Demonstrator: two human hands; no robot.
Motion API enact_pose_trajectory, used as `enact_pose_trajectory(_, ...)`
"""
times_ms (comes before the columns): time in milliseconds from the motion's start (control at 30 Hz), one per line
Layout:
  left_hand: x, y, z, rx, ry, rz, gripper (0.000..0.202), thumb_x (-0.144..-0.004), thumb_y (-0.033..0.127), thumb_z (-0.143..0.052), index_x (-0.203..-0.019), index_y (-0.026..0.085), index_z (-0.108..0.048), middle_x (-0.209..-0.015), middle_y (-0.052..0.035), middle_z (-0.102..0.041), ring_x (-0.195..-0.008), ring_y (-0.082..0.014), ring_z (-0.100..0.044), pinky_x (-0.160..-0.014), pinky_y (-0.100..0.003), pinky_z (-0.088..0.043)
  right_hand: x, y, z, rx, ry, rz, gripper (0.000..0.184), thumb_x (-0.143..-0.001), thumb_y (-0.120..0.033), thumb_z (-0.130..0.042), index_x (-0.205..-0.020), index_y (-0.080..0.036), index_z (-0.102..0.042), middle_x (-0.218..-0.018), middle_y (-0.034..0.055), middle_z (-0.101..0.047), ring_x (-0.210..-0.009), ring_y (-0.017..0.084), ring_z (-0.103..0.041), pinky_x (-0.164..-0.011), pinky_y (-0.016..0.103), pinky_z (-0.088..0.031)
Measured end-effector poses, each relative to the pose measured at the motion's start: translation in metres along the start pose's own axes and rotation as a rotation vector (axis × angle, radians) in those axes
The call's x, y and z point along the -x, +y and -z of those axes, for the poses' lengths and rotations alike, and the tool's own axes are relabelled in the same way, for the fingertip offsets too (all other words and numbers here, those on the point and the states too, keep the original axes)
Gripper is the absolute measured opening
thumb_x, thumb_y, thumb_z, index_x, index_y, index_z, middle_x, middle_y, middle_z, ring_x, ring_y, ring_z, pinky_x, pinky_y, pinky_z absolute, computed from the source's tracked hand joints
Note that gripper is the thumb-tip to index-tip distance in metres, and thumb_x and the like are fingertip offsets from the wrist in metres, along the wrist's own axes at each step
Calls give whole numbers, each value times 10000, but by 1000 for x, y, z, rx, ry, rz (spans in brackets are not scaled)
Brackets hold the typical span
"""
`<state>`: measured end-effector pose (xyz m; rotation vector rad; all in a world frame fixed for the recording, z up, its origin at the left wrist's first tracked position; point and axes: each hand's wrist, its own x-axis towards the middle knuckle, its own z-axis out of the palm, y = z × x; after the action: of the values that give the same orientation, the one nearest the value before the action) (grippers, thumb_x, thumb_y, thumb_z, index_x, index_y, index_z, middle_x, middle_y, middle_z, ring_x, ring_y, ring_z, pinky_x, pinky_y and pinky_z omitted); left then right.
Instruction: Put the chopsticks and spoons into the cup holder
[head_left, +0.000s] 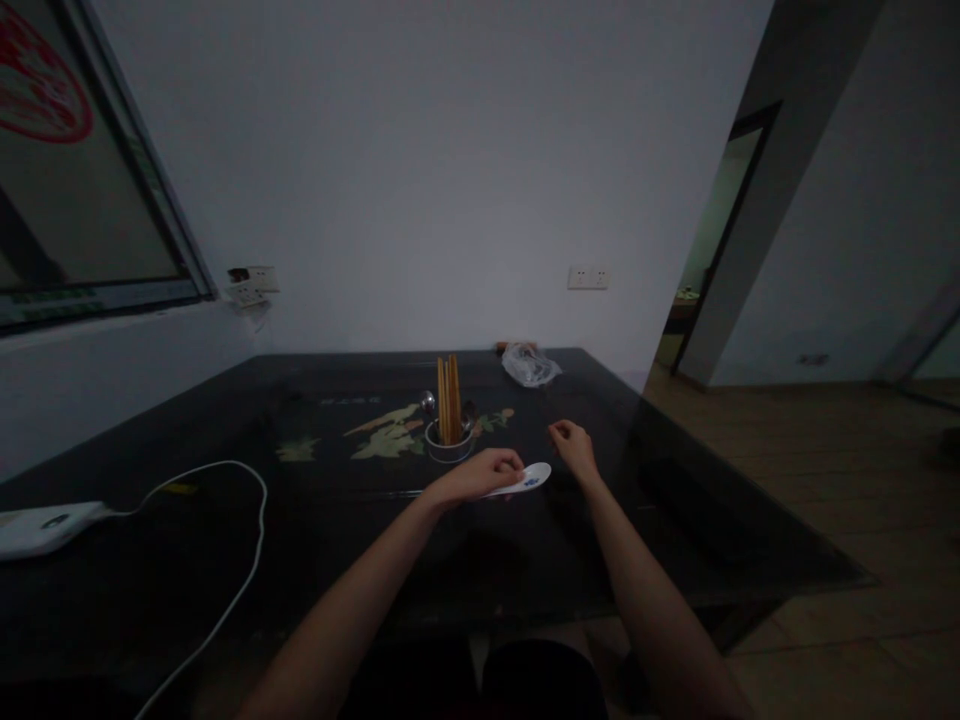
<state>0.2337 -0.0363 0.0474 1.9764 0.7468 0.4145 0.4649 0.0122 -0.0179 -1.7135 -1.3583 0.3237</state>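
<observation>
In the head view my left hand [486, 474] is closed around the handle of a white soup spoon [535, 477] with a blue mark on it. The spoon's bowl points right, and my fingers hide much of its handle. To the right and slightly farther off, my right hand [574, 445] is held with its fingers curled in; nothing shows between them. Just beyond my left hand stands a round holder [448, 452] with several upright wooden chopsticks [449, 400]. A shiny metal spoon or ladle head [427, 402] sticks out at its left side.
The dark table [315, 560] has a flower pattern on its top. Near the wall lies a crumpled clear plastic bag [531, 366] by a brown roll-like thing [504, 347]. A white power strip [49, 528] with a looping white cable [262, 520] lies at the left.
</observation>
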Motion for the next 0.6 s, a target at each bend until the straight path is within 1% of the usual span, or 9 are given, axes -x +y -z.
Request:
enact_pose_trajectory(67,17,3,9,123,52,-23,332,-787,470,-557,-878,150,-558,-598,34,-547,-515,-75,-461,-498,-180,-316,2,-3,-4,21,-22,23,238,-798,-362,-498,-789,-195,-668,-645,31,-664,-569,154,-597,-547,232,-404)
enact_pose_trajectory(133,30,4,22,204,169,-51,390,-748,525,-590,-855,152,-545,-593,36,-534,-511,-71,-458,-499,-180,-319,5,-7,-9,29,-47,57,231,-796,-361,-499,-778,-201,-665,-643,25,-659,-584,157,-598,-550,233,-404)
enact_pose_trajectory(167,34,3,29,243,250,-72,415,-728,546,-605,-852,155,-540,-597,35,-533,-513,-72,-463,-501,-180,-327,7,-10,-11,28,-63,80,225,-795,-358,-502,-780,-202,-664,-650,23,-660,-593,159,-599,-555,234,-405)
enact_pose_trajectory(233,40,-1,42,323,447,-121,446,-695,563,-632,-858,160,-534,-608,34,-546,-513,-76,-480,-500,-180,-346,13,-16,-14,17,-102,140,206,-790,-346,-514,-793,-202,-660,-680,24,-667,-619,161,-604,-571,236,-408)
enact_pose_trajectory(333,42,-11,58,444,747,-178,439,-680,541,-658,-874,170,-524,-597,40,-562,-495,-81,-501,-475,-171,-354,23,-27,-18,-9,-189,253,188,-791,-335,-524,-821,-201,-652,-717,25,-668,-651,158,-601,-583,234,-406)
enact_pose_trajectory(400,42,-20,64,509,885,-200,430,-681,526,-665,-884,176,-519,-585,46,-566,-476,-79,-503,-452,-163,-344,29,-33,-20,-27,-255,311,189,-800,-337,-522,-837,-199,-646,-711,18,-654,-645,151,-589,-586,232,-405)
enact_pose_trajectory(467,41,-26,66,541,954,-208,434,-684,526,-665,-899,178,-521,-595,44,-580,-463,-78,-507,-440,-160,-343,34,-38,-23,-43,-318,348,188,-801,-341,-533,-858,-196,-638,-695,5,-634,-636,143,-573,-597,233,-411)
enact_pose_trajectory(533,40,-31,66,543,986,-207,439,-688,526,-665,-911,174,-526,-606,38,-594,-454,-79,-511,-432,-160,-349,39,-41,-27,-86,-384,363,208,-785,-346,-571,-914,-191,-624,-699,-6,-617,-644,138,-562,-613,237,-423)
enact_pose_trajectory(600,40,-34,65,537,1004,-208,440,-690,519,-671,-915,168,-530,-615,31,-605,-451,-78,-516,-425,-158,-352,45,-44,-33,-171,-456,361,312,-753,-354,-625,-1014,-187,-588,-755,-5,-614,-678,138,-564,-634,246,-443)
